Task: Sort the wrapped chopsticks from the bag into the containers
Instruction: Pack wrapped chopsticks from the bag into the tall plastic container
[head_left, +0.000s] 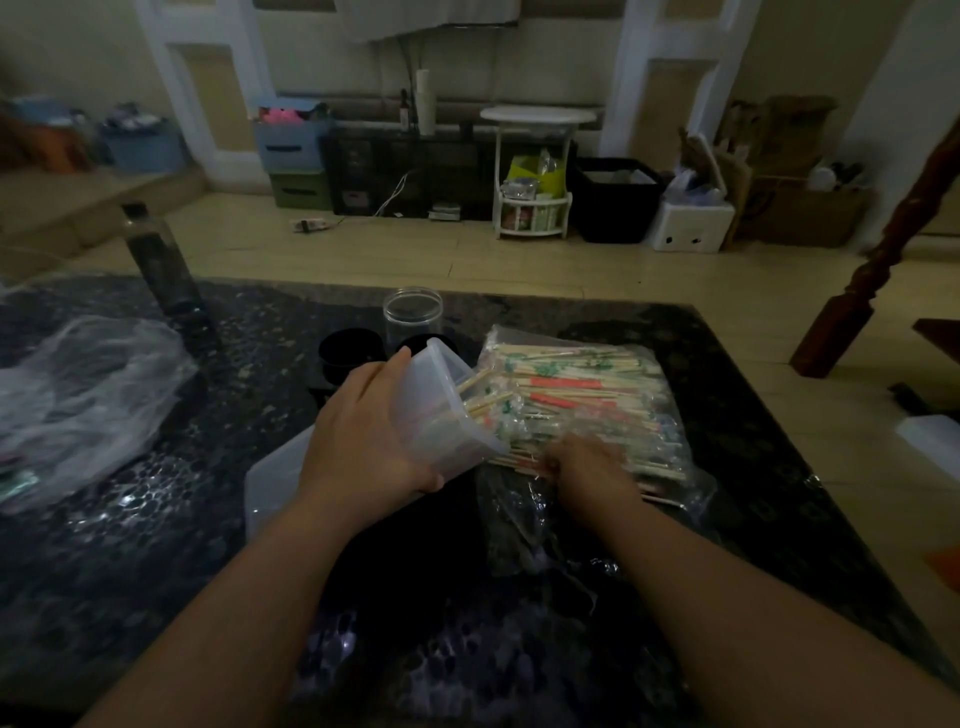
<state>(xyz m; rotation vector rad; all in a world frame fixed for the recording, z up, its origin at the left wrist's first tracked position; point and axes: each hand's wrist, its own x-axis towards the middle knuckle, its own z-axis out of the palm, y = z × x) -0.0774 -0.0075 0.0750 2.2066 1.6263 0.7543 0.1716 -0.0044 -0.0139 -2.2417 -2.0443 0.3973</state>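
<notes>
Hands, two: left hand (363, 431) wraps one tilted tub (441, 410); right hand (587, 467), blurred, rests on uncountable bagged chopsticks (582, 384), its grip unreadable.

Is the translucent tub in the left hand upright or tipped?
Tipped. The left hand holds the tub on its side, mouth facing the wrapped chopsticks, with a few ends poking into it.

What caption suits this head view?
Left hand holds a tilted translucent container at the wrapped chopsticks; right hand on them.
</notes>
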